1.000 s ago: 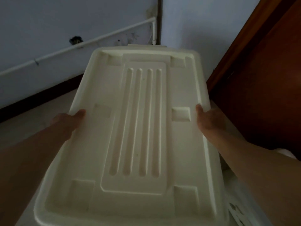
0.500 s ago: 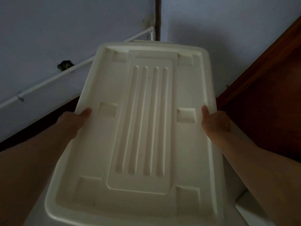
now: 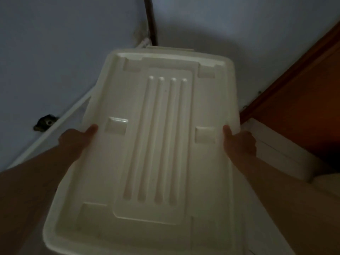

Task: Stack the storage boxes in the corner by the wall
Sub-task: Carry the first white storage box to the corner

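A large white storage box (image 3: 165, 144) with a ribbed lid fills the middle of the view. Its far end points at the corner where two pale walls meet. My left hand (image 3: 75, 140) grips its left long edge, thumb on top of the lid. My right hand (image 3: 239, 144) grips the right long edge the same way. The body of the box under the lid is hidden. Another white storage box (image 3: 287, 155) shows part of its rim just right of my right hand, lower down.
A thin white pipe (image 3: 55, 126) runs slantwise along the left wall, with a dark hole (image 3: 46, 123) beside it. A dark vertical pipe (image 3: 150, 19) stands in the corner. A brown wooden door (image 3: 303, 107) closes off the right side.
The box has come up and closer to the corner; the floor and dark skirting have dropped out of view. Both hands keep the same grip on its sides.
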{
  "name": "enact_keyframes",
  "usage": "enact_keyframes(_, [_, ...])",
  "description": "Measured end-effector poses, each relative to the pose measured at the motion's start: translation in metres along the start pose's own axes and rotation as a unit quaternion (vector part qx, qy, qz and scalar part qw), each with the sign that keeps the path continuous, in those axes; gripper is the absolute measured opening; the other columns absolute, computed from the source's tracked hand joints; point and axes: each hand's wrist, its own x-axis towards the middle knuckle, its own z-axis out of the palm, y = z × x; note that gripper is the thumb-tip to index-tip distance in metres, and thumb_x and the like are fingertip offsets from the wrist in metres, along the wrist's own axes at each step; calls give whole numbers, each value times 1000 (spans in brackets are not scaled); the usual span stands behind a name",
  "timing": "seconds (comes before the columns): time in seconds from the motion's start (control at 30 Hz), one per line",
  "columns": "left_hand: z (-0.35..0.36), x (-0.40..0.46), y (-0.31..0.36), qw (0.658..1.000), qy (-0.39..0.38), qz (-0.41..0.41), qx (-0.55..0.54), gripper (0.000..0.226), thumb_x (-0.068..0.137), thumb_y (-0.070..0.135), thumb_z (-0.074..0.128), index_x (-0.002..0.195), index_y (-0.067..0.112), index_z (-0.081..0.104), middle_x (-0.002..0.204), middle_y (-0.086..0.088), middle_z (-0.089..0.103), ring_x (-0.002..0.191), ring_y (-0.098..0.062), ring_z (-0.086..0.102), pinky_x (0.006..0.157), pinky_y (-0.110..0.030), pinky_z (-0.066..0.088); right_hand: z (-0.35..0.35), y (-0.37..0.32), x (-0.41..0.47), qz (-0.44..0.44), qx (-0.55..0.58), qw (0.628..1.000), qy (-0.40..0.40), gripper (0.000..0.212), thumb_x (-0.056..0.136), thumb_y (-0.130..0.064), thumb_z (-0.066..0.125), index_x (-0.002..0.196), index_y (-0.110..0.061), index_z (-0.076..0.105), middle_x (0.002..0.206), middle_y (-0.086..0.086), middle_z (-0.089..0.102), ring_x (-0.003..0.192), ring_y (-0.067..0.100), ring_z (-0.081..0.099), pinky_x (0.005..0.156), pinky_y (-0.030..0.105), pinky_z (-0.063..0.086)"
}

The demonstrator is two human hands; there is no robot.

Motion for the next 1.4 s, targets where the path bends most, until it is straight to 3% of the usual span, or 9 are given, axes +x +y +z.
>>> enact_keyframes(0.33, [12, 73, 40, 996, -15, 59, 68, 73, 88, 43, 58, 135, -12, 43, 134, -34, 49, 124, -44, 49, 101, -42, 39, 45, -19, 17, 76, 26, 997, -11, 77, 90, -57, 45, 129, 9, 44, 134, 26, 50, 121, 40, 52, 96, 43, 43])
enact_keyframes(0.5, [19, 126, 49, 991, -45, 72, 101, 82, 85, 53, 56, 129, -16, 47, 133, -34, 51, 123, -44, 50, 101, -43, 41, 79, -27, 12, 125, 50, 991, 12, 78, 89, -58, 46, 128, 10, 45, 132, 27, 51, 120, 41, 52, 96, 45, 44])
enact_keyframes(0.63, [28, 162, 50, 986, -66, 98, 115, 80, 86, 50, 57, 130, -15, 45, 134, -33, 50, 122, -42, 51, 96, -42, 43, 111, -25, 5, 157, 51, 986, 18, 82, 88, -60, 44, 129, 11, 46, 134, 28, 51, 123, 40, 51, 100, 46, 42])
enact_keyframes(0.77, [38, 197, 46, 982, -81, 115, 129, 75, 86, 50, 58, 119, -17, 53, 125, -33, 56, 116, -42, 55, 94, -42, 45, 142, -24, -1, 177, 49, 983, 26, 83, 88, -61, 44, 128, 11, 47, 133, 29, 51, 122, 41, 52, 99, 45, 43])
enact_keyframes(0.83, [43, 210, 44, 979, -87, 123, 139, 74, 87, 49, 57, 117, -17, 54, 124, -34, 56, 116, -42, 55, 95, -43, 44, 155, -25, -1, 185, 44, 981, 23, 83, 88, -61, 44, 128, 12, 48, 133, 29, 51, 122, 41, 52, 99, 45, 43])
enact_keyframes(1.0, [62, 242, 44, 976, -93, 135, 143, 78, 89, 47, 55, 136, -12, 39, 142, -30, 42, 131, -41, 43, 109, -42, 36, 185, -27, 1, 198, 56, 978, 28, 80, 89, -58, 46, 129, 11, 48, 133, 28, 52, 122, 40, 52, 99, 44, 43])
enact_keyframes(1.4, [79, 287, 47, 963, -82, 160, 202, 81, 91, 50, 49, 140, -14, 34, 147, -31, 36, 136, -41, 36, 114, -39, 29, 226, -40, 8, 190, 60, 979, 38, 79, 91, -58, 42, 127, 12, 49, 130, 29, 54, 120, 40, 54, 98, 44, 44])
